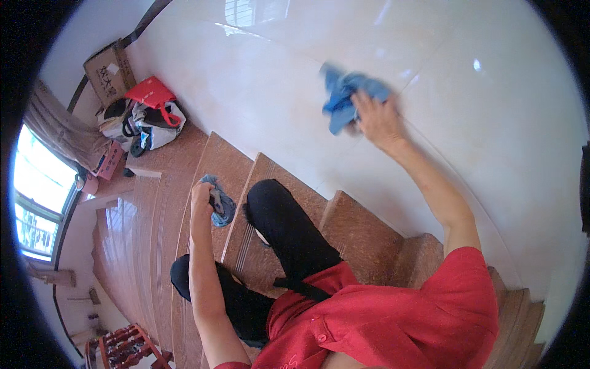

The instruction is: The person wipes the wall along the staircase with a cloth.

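A crumpled blue cloth lies against the glossy tiled wall, under the spread fingers of my right hand. Hand and cloth are slightly blurred. My left hand is closed around a bunched grey-blue cloth, which hangs above the brown stone stairs beside my knee. Both cloths are apart from each other.
Stairs run along the wall beneath my legs. On the landing at upper left stand a cardboard box, a red bag, a white bag and a pink container. A wooden railing is at lower left.
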Demonstrator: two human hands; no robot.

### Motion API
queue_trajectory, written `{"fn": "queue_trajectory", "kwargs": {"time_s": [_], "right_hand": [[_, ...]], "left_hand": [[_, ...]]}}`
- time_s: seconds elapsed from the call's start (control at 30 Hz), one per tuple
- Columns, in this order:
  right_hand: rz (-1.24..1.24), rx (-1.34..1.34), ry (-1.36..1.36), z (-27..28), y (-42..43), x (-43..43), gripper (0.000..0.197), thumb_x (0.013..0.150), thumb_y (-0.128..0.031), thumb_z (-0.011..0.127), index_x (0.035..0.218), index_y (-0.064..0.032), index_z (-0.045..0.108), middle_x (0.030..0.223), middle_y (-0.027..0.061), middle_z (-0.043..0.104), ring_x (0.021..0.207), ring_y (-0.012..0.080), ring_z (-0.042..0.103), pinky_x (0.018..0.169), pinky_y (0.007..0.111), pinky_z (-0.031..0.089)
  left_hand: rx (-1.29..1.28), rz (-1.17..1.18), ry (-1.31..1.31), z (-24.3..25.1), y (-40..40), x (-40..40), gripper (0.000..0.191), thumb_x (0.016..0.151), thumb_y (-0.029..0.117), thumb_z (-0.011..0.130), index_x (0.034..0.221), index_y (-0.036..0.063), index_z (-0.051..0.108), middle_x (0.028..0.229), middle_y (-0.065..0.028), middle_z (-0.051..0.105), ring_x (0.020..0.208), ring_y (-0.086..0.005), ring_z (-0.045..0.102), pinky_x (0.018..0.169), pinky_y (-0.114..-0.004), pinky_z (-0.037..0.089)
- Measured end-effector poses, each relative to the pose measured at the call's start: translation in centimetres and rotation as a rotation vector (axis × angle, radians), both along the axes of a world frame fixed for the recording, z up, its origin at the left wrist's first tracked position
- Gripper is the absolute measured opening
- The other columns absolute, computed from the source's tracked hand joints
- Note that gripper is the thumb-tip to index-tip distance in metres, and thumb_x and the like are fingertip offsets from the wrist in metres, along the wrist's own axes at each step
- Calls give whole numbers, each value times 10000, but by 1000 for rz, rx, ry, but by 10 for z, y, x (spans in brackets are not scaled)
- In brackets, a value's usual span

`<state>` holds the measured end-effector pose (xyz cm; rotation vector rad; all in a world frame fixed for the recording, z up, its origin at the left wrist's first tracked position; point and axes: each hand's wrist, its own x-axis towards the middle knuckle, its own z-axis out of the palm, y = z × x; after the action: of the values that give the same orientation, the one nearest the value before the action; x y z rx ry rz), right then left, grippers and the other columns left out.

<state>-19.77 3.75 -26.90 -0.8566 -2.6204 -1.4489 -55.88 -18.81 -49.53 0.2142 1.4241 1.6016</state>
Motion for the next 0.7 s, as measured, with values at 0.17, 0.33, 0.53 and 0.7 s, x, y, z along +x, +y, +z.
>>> {"fn": "queue_trajectory", "kwargs": {"time_s": [0.17, 0.33, 0.53, 0.7], "right_hand": [[173, -76, -4, 3, 24, -42, 403, 758, -171, 491, 1158, -141, 533, 1018, -1, 597, 927, 129, 557, 1020, 509, 162], [189, 189, 339, 77, 34, -121, 528, 746, -318, 587, 1234, -162, 460, 1271, 35, 435, 1064, 232, 455, 982, 510, 216], [225, -140, -66, -67, 54, -137, 437, 795, -210, 485, 1215, -89, 470, 1329, 60, 387, 1162, 204, 400, 1023, 457, 198], [480, -381, -193, -185, 54, -88, 270, 750, -138, 535, 1002, -51, 570, 964, 47, 564, 945, 146, 548, 1058, 416, 189]], "left_hand": [[-31, 44, 21, 33, 4, 25, 181, 650, -19, 455, 788, -24, 572, 665, -88, 551, 538, -188, 532, 470, -294, 431], [22, 15, -40, 28, 7, 22, 221, 660, -35, 438, 829, -32, 580, 706, -92, 564, 582, -183, 546, 503, -283, 446], [67, -23, -123, 33, 10, 32, 255, 676, -68, 423, 879, -36, 572, 763, -91, 579, 638, -174, 555, 561, -273, 458], [77, 10, -151, 43, 4, 33, 270, 683, -68, 424, 910, -37, 568, 782, -99, 577, 654, -184, 560, 567, -284, 466]]}}
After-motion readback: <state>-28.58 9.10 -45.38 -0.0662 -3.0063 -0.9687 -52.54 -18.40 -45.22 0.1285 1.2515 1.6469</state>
